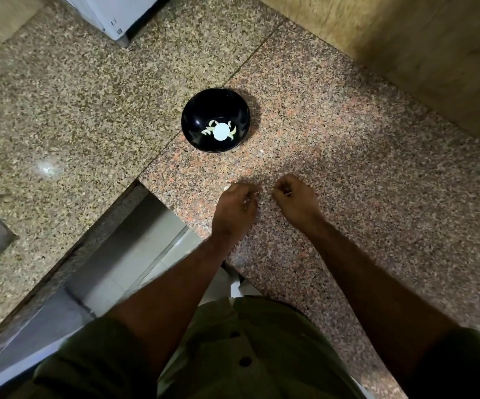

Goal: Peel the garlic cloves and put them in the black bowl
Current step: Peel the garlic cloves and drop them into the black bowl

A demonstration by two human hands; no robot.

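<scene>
Garlic cloves (pixel 207 130): I count a few pale peeled crescents in the bowl bottom, long axes fanned around a bright glare spot.
Black bowl (pixel 215 120): upright on the granite countertop (pixel 362 174), near its inner corner edge.
Left hand (pixel 236 205): fingers curled, pinching something small; I cannot tell what.
Right hand (pixel 296 197): curled too, just beside the left; contents unclear.
</scene>
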